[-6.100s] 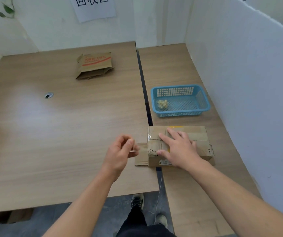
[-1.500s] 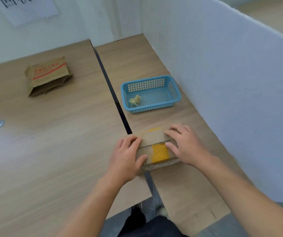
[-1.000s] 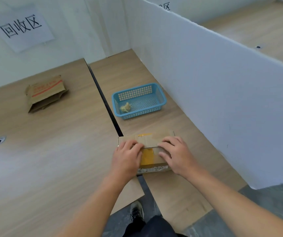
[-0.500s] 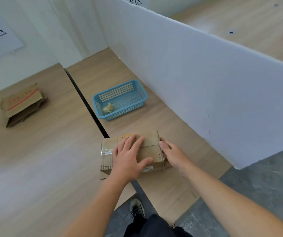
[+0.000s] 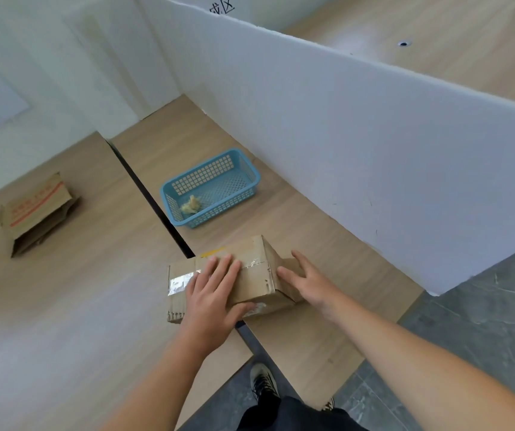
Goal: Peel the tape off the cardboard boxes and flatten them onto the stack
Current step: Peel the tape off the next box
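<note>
So the cardboard box (image 5: 257, 283) is sitting near the front edge of the counter (image 5: 94, 306), right across the dark gap where the two tops meet. Left hand (image 5: 212, 295) is lying flat on top of it, fingers (image 5: 218, 269) straight and spread, thumb down along the near side, so it's pressing rather than grabbing. Right hand (image 5: 310, 283) is up against the box's right end, fingers straight too and holding nothing. There's shiny clear tape (image 5: 181, 281) running along the top of the box and over its left end. Further back sits a blue basket (image 5: 169, 189) with a crumpled yellowish wad (image 5: 191, 205) in it, and well off to the left is the flattened box (image 5: 36, 213) with red print. A white partition (image 5: 358, 144) runs along the right.
</note>
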